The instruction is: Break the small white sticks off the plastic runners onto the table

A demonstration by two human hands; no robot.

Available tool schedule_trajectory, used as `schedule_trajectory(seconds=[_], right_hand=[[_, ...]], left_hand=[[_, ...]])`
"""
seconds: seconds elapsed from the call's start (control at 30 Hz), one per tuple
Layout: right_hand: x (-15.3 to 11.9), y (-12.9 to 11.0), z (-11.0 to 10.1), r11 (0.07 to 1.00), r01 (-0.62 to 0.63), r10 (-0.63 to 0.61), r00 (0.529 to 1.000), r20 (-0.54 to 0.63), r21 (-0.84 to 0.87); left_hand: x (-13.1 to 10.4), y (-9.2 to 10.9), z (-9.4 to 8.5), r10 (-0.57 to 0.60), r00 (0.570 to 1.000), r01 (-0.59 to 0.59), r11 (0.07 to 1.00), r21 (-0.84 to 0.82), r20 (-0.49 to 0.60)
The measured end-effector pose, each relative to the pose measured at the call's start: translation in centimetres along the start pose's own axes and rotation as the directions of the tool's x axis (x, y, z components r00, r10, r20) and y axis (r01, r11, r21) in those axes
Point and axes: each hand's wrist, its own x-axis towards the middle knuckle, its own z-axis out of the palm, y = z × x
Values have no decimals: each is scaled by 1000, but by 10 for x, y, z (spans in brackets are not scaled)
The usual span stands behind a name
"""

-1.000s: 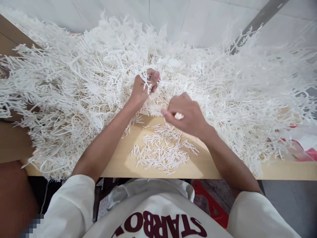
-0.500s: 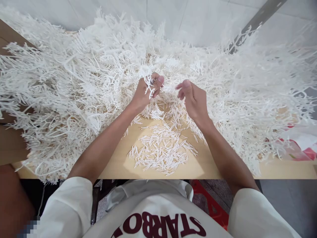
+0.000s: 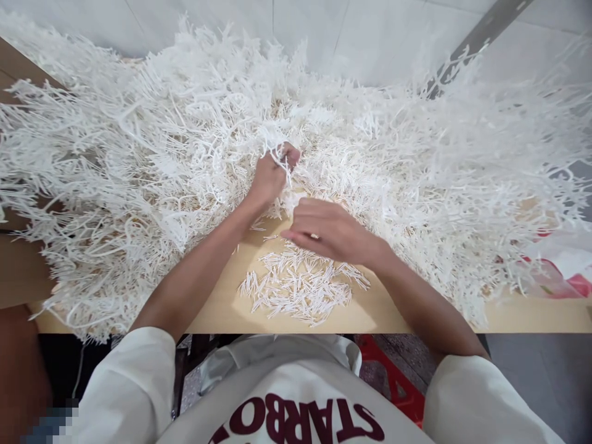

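A thin branched white piece (image 3: pixel 280 157) is in my left hand (image 3: pixel 274 174), whose fingers are closed round it at the front of a large heap of white branched strands (image 3: pixel 203 123). My right hand (image 3: pixel 324 229) is nearer to me, palm down, its fingers bent together over the upper edge of a small pile of short white sticks (image 3: pixel 300 287). Whatever lies between the right fingers is hidden. The small pile rests on the light wooden tabletop (image 3: pixel 208 311).
The heap spreads over both sides of the table. Cardboard (image 3: pixel 21 265) stands at the far left. At the right edge lies a red and clear plastic bag (image 3: pixel 550 280). A grey post (image 3: pixel 485 31) rises at the back right, before a pale wall.
My right hand has come down and to the left, from beside my left hand to above the small pile. My left hand has turned slightly and still holds the branched piece.
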Motion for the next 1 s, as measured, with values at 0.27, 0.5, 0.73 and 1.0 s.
schedule_trajectory(seconds=[0.27, 0.5, 0.73, 1.0], right_hand=[[-5, 32, 0, 836, -548, 499, 743, -446, 23], [-5, 44, -1, 850, -526, 499, 822, -274, -34], [0, 26, -4, 885, -460, 447, 883, -146, -75], [-4, 7, -15, 928, -364, 360, 931, -54, -78]], left_hand=[[-2, 16, 3, -20, 996, 28, 995, -95, 82], [-1, 12, 1, 24, 997, -17, 996, -89, 71], [-2, 5, 5, 120, 992, -121, 993, 13, 24], [-5, 0, 12, 161, 986, -161, 987, 1, 36]])
